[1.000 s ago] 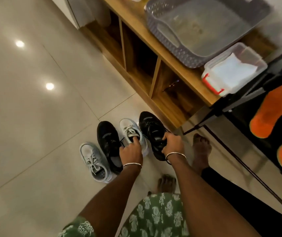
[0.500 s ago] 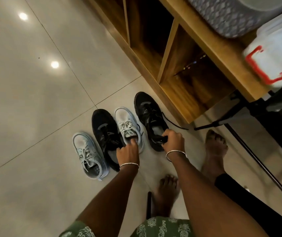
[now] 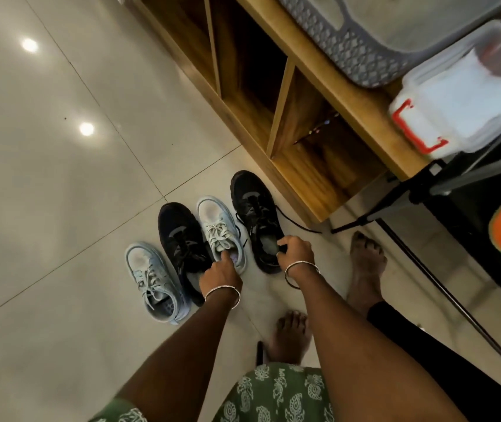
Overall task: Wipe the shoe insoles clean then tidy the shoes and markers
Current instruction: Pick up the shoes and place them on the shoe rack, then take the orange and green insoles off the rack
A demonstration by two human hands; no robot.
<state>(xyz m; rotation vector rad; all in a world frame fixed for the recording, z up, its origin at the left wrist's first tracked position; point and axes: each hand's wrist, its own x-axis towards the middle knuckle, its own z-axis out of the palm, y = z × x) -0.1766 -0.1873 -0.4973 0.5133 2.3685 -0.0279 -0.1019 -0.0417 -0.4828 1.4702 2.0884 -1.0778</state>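
The right hand (image 3: 296,251) grips the heel collar of a black sneaker (image 3: 253,208) on the floor (image 3: 60,208). The left hand (image 3: 220,274) dips its fingers into the white sneaker (image 3: 218,226) beside it, and I cannot tell whether it grips. On the wooden shelf (image 3: 349,95), a clear box (image 3: 419,126) holds white cloth (image 3: 468,92).

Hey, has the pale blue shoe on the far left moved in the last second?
No. The pale blue shoe lies just as close to the tile seam and the black shoe as before.

Four shoes (image 3: 148,269) on tiled floor (image 3: 60,208)
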